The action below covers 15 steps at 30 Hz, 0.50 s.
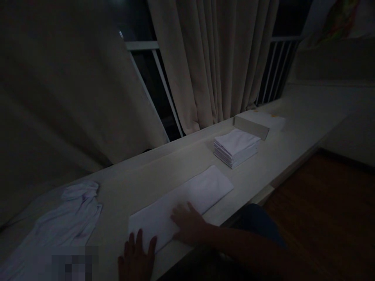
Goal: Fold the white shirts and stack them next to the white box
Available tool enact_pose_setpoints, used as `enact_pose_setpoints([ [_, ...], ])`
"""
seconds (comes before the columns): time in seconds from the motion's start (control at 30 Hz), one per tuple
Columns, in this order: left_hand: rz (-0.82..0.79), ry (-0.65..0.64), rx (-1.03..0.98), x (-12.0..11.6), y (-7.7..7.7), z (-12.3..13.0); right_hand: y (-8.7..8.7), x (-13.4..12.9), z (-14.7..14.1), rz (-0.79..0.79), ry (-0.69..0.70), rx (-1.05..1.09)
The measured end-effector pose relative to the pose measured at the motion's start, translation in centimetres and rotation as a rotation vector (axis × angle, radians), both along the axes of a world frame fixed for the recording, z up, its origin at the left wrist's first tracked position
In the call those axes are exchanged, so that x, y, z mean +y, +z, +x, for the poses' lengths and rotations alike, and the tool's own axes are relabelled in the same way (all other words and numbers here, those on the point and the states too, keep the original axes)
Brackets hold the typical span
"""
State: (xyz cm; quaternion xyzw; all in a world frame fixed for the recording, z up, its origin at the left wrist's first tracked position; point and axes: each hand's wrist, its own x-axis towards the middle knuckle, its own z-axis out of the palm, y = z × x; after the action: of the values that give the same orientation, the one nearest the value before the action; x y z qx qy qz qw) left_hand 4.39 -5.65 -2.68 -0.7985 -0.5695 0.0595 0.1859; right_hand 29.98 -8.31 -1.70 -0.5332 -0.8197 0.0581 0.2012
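A white cloth [202, 187], folded into a long flat strip, lies on the pale ledge in front of me. My left hand [136, 255] rests at its near left end with the fingers spread. Flat on the strip's near edge, around its middle, is my right hand [187, 223], fingers apart and slightly blurred. Beyond the far end of the strip stands a neat stack of folded white cloths [236, 146]. A rumpled heap of white cloth [67, 218] lies to the left, partly covered by a pixelated patch.
Behind the stack sits a white box [260, 121]. Beige curtains [205, 58] hang along the back of the ledge [117, 187], with a white railing [155, 62] showing between them. Below on the right are a wooden floor [328, 210] and a blue-clad knee [260, 220]. The light is dim.
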Motion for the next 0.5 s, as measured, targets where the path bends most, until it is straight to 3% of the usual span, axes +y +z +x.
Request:
enact_pose_setpoints([
  [0.1, -0.074, -0.033, 0.046, 0.6, -0.9, -0.8, 0.2, -0.5, 2.5, -0.027, -0.038, 0.005],
  [0.23, -0.094, -0.038, 0.013, 0.7, -0.7, -0.7, 1.3, 0.0, 12.1, -0.086, -0.159, -0.058],
  [0.37, -0.126, -0.004, -0.037, 0.6, -0.1, -0.2, 1.1, 0.7, 20.5, -0.131, -0.284, -0.122],
  [0.5, -0.099, -0.005, -0.043, 0.8, -0.3, -0.4, 0.3, 1.0, 23.1, -0.112, -0.355, -0.123],
])
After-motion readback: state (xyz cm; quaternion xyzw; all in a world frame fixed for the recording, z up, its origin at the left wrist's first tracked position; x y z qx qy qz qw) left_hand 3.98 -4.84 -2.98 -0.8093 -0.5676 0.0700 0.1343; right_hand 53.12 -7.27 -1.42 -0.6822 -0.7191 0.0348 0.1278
